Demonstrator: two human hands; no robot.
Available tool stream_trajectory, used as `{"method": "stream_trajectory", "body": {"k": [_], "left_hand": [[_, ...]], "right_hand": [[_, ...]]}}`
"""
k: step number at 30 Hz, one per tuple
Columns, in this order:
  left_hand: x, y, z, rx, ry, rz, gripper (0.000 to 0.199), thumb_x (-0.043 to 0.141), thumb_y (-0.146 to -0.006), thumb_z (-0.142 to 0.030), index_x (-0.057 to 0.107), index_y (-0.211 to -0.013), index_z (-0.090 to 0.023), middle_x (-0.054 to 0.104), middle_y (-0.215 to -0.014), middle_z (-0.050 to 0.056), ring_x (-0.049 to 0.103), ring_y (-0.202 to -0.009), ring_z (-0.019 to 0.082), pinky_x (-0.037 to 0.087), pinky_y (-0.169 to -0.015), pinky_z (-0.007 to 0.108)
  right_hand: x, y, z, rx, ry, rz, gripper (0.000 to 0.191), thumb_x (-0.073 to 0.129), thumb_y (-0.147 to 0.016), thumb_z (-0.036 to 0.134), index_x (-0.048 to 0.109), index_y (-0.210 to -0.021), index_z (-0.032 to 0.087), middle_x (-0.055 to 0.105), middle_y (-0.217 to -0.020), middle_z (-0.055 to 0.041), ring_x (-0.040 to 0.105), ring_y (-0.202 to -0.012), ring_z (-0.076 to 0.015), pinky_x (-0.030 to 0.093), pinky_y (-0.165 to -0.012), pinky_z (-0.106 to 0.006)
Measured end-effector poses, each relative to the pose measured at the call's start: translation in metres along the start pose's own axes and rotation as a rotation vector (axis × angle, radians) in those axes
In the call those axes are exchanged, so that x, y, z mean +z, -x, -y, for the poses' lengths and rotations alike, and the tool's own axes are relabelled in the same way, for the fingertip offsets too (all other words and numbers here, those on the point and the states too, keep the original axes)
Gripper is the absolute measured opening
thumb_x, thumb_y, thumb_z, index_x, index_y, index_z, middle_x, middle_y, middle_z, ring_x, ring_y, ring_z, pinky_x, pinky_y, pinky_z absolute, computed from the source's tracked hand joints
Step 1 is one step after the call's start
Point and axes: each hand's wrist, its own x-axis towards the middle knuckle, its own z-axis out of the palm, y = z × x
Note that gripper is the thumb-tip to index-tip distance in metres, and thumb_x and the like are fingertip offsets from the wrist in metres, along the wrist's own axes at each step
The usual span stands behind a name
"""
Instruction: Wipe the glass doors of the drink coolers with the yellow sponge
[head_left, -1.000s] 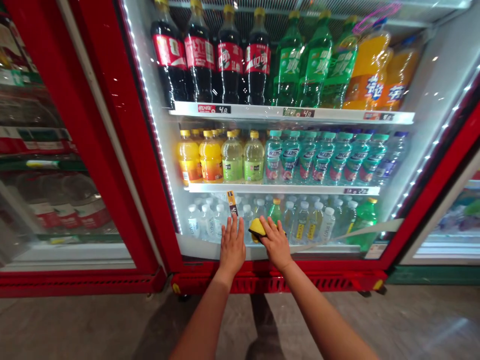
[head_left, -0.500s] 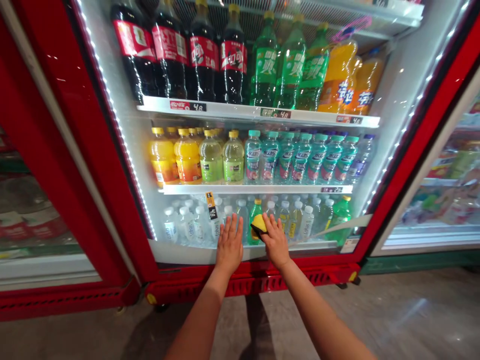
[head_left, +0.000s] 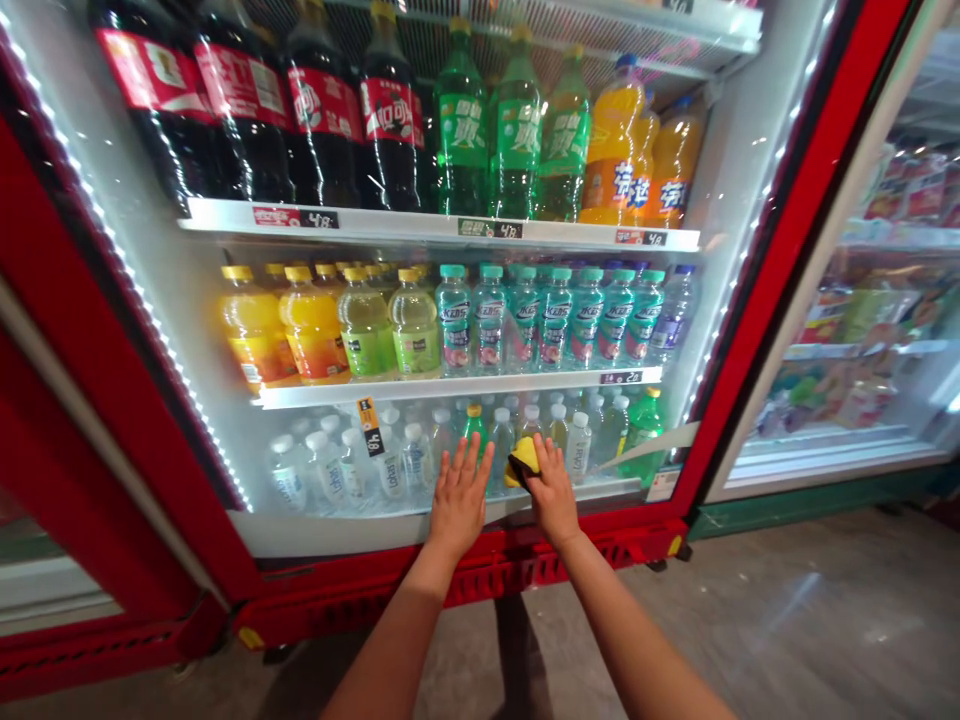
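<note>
My left hand [head_left: 459, 503] lies flat with its fingers spread, up against the lower part of the glass door of a red drinks fridge [head_left: 495, 583]. Nothing is held in it. Just to its right, my right hand [head_left: 555, 502] presses a yellow cloth [head_left: 523, 458] with a dark underside to the glass, the cloth bunched at the thumb and fingertips. Behind the glass, level with my fingers, stand clear water bottles [head_left: 391, 470] and a green bottle [head_left: 474, 422] with a yellow cap.
Higher shelves hold cola bottles [head_left: 394, 120], green soda bottles [head_left: 517, 130], orange soda bottles [head_left: 611, 150] and smaller juice bottles [head_left: 315, 320]. A price tag [head_left: 369, 425] hangs tilted at the lowest shelf. Another fridge [head_left: 840, 400] stands on the right. Grey floor [head_left: 787, 620] lies below.
Both hands have slid to the right along the glass, the cloth moving from in front of the green bottle to its right. My view has shifted right and closer to the fridge.
</note>
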Motion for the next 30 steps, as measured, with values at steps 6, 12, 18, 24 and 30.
{"method": "stream_trajectory", "body": {"k": [6,12,18,24,30], "left_hand": [[0.006,-0.009,-0.015,0.024,-0.007,0.007,0.099,0.057,-0.081,-0.002,0.008,-0.164,-0.026,0.01,-0.171,0.006,0.008,-0.159,0.025,0.019,-0.13,0.049],[0.009,-0.018,-0.031,0.046,0.005,0.005,0.1,0.057,-0.081,0.0,0.008,-0.164,-0.027,0.008,-0.171,0.005,0.006,-0.158,0.024,0.02,-0.129,0.048],[0.017,-0.031,-0.046,0.063,0.023,0.014,0.099,0.058,-0.081,-0.001,0.01,-0.164,-0.028,0.01,-0.17,0.005,0.009,-0.158,0.025,0.017,-0.13,0.049],[0.019,-0.037,-0.057,0.052,0.03,0.036,0.098,0.056,-0.082,-0.002,0.007,-0.164,-0.027,0.011,-0.17,0.007,0.011,-0.158,0.026,0.019,-0.129,0.051],[0.02,-0.04,-0.074,0.114,0.037,0.062,0.094,0.054,-0.083,-0.002,0.012,-0.164,-0.026,0.017,-0.17,0.006,0.014,-0.158,0.025,0.02,-0.129,0.049]], "right_hand": [[-0.026,-0.021,-0.047,0.135,0.108,-0.124,0.05,0.054,-0.086,-0.005,0.073,-0.116,0.029,0.02,-0.171,-0.0032,0.012,-0.159,-0.0307,0.021,-0.122,-0.069],[-0.012,0.01,-0.031,0.223,0.042,-0.156,0.062,0.047,-0.079,-0.008,0.068,-0.127,0.026,0.014,-0.173,-0.0045,0.008,-0.16,-0.0285,0.028,-0.122,-0.064],[-0.032,-0.032,-0.058,0.242,0.015,-0.152,0.055,0.049,-0.077,-0.006,0.072,-0.115,0.026,0.02,-0.172,-0.0026,0.008,-0.16,-0.0291,0.017,-0.124,-0.068],[-0.033,-0.003,-0.072,0.453,-0.063,-0.27,0.072,0.04,-0.07,-0.005,0.065,-0.131,0.022,0.011,-0.173,-0.0058,0.005,-0.16,-0.0327,0.023,-0.12,-0.073],[-0.033,-0.012,-0.072,0.313,-0.041,-0.142,0.07,0.042,-0.072,-0.007,0.067,-0.128,0.027,0.012,-0.173,-0.0022,0.004,-0.16,-0.029,0.026,-0.122,-0.067]]}}
